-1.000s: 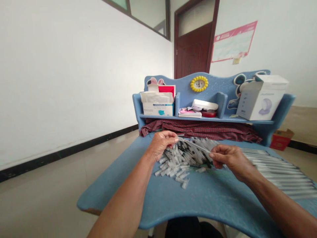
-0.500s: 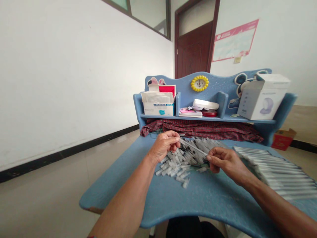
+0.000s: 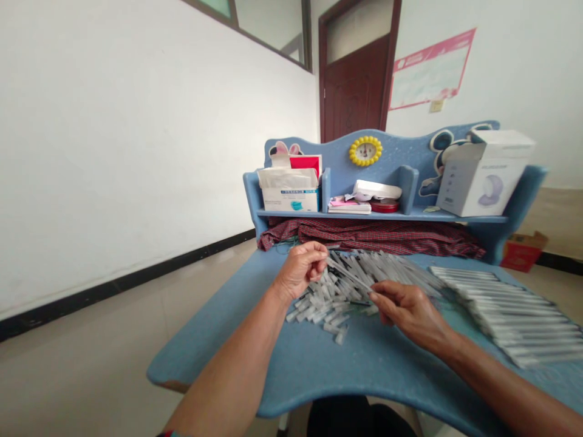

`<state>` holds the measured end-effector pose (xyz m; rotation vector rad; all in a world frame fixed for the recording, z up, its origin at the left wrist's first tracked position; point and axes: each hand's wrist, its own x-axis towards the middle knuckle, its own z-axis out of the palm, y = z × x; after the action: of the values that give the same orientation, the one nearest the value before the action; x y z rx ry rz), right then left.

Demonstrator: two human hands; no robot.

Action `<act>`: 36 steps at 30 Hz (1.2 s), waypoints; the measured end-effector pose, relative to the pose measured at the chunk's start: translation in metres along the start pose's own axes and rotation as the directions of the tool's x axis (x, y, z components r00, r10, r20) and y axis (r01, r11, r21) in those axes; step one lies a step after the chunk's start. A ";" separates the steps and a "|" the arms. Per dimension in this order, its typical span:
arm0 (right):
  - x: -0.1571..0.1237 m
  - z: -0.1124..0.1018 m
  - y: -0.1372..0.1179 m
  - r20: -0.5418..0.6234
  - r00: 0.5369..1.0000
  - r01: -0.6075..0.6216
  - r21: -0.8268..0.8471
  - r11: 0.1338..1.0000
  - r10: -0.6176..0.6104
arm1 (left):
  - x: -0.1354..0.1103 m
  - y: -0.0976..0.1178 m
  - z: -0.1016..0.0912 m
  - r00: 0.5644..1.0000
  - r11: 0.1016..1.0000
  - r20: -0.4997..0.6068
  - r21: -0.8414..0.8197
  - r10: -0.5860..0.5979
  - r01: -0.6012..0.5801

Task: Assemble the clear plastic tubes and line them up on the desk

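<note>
My left hand point(image 3: 301, 268) is closed in a pinch on the far-left end of a thin, translucent pen point(image 3: 348, 274). At the other end of the pen, the thumb and fingers of my right hand point(image 3: 405, 308) are also pressed around it. The pen slants down to the right between both hands, above a heap of small translucent caps point(image 3: 314, 308) and long clear pen barrels point(image 3: 387, 265), some with dark parts. Whether a cap sits inside my left fingers is hidden. To the right, several pens point(image 3: 510, 315) lie side by side in a row.
The blue desk point(image 3: 218, 340) has a curved front edge. Behind the heap lies a folded checked cloth point(image 3: 373, 237) under a shelf with a mask box point(image 3: 291, 197), a red tin point(image 3: 385, 207) and a white carton point(image 3: 483, 176). A yellow-rimmed clock point(image 3: 365, 151) is on the backboard.
My right hand has moved a little to the left along the pen, and its fingers are straighter. My left hand stays nearly in place, still pinching its end.
</note>
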<state>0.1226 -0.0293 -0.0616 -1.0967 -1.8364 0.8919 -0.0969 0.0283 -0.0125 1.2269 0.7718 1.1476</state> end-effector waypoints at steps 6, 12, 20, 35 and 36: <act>-0.005 0.003 -0.004 -0.048 0.992 0.107 -0.212 0.971 -0.120 | 0.000 0.000 0.002 1.000 1.000 -0.029 0.017 -0.003 0.004; -0.007 0.006 -0.003 -0.101 0.978 0.148 -0.292 0.945 -0.184 | 0.000 -0.001 0.005 0.999 1.000 -0.041 0.027 -0.003 0.004; -0.007 0.008 -0.001 -0.130 0.969 0.157 -0.331 0.930 -0.210 | -0.003 0.000 0.009 0.999 0.999 -0.049 0.043 -0.001 0.003; -0.002 0.002 0.002 -0.101 0.981 0.134 -0.255 0.958 -0.164 | -0.001 -0.008 0.010 0.998 1.000 -0.056 -0.021 0.010 -0.011; -0.001 0.001 0.003 -0.096 0.983 0.128 -0.258 0.958 -0.158 | 0.000 -0.008 0.010 0.999 0.999 -0.048 -0.033 0.015 -0.017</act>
<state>0.1232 -0.0295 -0.0644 -1.1255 -1.9399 0.5107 -0.0860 0.0253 -0.0186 1.1836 0.7772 1.2021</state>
